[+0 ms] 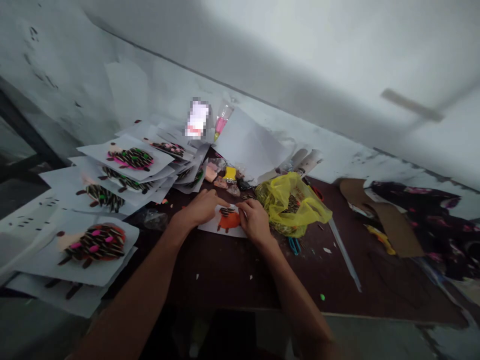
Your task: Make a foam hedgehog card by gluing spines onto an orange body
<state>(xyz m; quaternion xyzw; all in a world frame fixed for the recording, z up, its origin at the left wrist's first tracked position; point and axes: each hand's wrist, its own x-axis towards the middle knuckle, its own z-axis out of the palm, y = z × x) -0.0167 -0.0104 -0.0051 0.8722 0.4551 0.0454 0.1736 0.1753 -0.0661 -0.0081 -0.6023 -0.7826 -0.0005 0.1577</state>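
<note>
A small white sheet of paper lies on the dark table between my hands. On it is an orange hedgehog-like body shape with brown feet and a few dark striped strips along its top. My left hand rests at the sheet's upper left, index finger stretched towards the strips. My right hand is at the right edge of the shape, its fingers bent and close together. Whatever may be between those fingertips is too small to tell.
Stacked sheets with finished hedgehog pictures fill the left side. Small clay packets lie behind my hands. To the right are a yellow plastic bag, blue-handled scissors, a clear ruler and cardboard. A lit phone leans at the wall.
</note>
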